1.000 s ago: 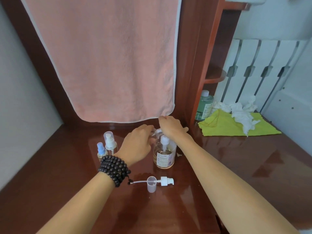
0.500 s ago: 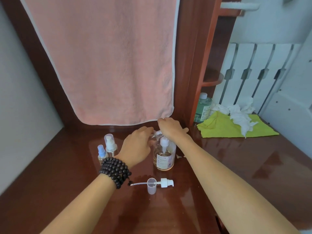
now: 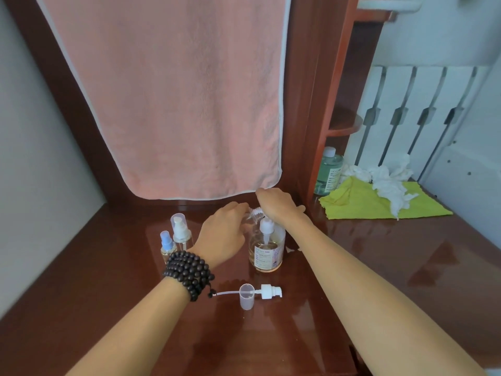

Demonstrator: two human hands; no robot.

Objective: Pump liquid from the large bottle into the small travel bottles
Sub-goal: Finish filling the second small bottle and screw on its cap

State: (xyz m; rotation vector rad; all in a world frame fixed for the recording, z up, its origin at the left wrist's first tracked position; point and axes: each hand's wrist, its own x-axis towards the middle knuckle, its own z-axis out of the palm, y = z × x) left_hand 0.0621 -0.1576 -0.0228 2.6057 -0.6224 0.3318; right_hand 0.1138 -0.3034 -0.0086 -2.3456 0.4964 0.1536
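Both hands are working at the large bottle (image 3: 267, 249) mid-desk: left hand (image 3: 223, 234) is gripping a small travel bottle (image 3: 253, 214), tilting its open neck toward the pump head (image 3: 266, 226), while right hand (image 3: 276, 204) is curling over the pump, probably to press. Two capped travel bottles (image 3: 174, 240) are waiting just left.
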